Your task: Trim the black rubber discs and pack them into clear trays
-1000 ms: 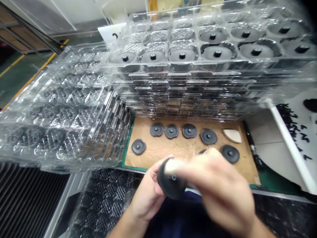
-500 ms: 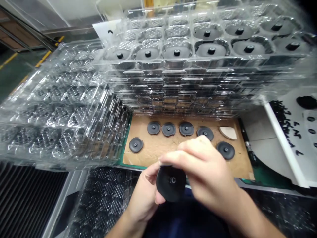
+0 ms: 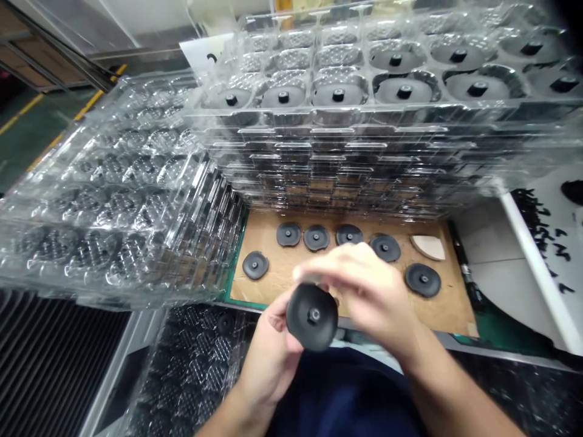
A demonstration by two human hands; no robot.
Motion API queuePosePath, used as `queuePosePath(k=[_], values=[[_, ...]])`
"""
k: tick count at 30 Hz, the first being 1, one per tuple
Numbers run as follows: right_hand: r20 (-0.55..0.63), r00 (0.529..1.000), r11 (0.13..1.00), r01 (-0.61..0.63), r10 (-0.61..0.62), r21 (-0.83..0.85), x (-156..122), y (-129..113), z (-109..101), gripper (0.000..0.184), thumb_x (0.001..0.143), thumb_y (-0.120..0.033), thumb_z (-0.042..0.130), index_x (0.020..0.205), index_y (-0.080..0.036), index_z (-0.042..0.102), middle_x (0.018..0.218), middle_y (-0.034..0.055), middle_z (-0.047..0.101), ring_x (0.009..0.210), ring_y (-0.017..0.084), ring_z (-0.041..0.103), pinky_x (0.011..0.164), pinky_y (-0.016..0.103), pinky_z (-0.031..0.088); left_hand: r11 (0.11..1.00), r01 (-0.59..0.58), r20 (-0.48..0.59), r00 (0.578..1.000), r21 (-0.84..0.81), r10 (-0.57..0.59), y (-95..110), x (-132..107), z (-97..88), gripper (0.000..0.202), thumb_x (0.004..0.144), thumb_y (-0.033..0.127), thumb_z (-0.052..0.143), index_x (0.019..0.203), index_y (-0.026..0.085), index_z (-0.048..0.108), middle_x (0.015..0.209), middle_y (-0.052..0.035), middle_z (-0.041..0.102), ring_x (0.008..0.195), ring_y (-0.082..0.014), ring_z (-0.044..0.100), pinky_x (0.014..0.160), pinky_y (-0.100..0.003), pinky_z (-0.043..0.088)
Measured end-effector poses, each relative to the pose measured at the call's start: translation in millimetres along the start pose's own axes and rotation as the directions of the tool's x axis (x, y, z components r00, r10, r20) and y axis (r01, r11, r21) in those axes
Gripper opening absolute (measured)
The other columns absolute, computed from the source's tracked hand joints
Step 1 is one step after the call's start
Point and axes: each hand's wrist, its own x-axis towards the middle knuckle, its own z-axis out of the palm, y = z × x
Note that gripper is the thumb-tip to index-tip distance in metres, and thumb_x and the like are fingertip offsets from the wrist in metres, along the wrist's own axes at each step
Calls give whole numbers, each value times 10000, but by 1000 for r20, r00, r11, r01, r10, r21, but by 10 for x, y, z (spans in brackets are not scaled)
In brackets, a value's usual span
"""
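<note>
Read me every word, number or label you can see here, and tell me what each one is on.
White card behind the stacked clear plastic trays: one black curved mark, too blurred to read.
Yellow patch at the top edge: too blurred to read.
Nothing else readable.

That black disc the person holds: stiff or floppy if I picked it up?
The black disc is probably fairly stiff: it holds a round shape in the left hand. Its matte surface likely isn't slippery. Stood on edge it might roll, but the discs on the board lie flat.
</note>
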Motion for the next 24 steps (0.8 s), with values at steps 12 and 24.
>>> queuePosePath(k=[12,24], values=[[31,906,906,-422,423,-34,-622,521,411,213,879,-268,511,947,-216,706,769,22,705,655,164,634,581,266,485,983,50,-129,989,-176,-74,33,25,-58,643,400,352,885,1007,252,695,1037,-36,698,835,-132,631,699,-151,498],[139,990,999,-33,28,33,-98,-386,104,176,879,-106,495,979,-149,634,846,24,690,707,138,593,645,280,417,995,5,-55,998,-100,-10,67,-5,-7,606,510,332,849,1074,234,652,1058,-49,688,964,-231,634,898,-315,483]])
